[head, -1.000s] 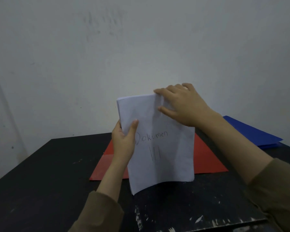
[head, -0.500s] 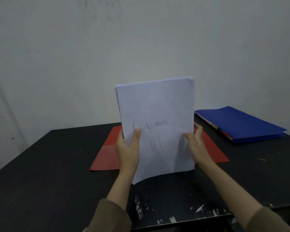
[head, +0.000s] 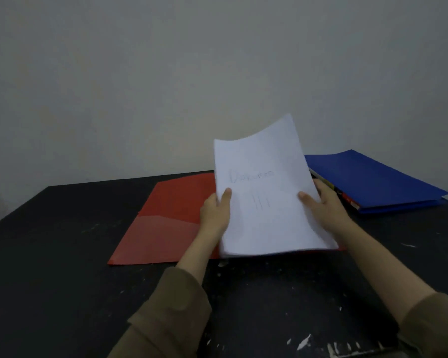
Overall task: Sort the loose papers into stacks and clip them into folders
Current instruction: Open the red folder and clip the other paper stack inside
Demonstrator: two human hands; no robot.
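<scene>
White paper stack (head: 266, 202) is pinched at both side edges, my left hand (head: 215, 215) and right hand (head: 323, 205) apart, tilted over the open red folder (head: 166, 218) for level, aligned lowering.

head: worn view | faces forward-down | near table (head: 62, 254) | wall (head: 166, 73) behind

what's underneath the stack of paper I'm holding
The open red folder lies on the black table beneath the paper stack. Its right half is mostly covered, so anything there is hidden.
</scene>
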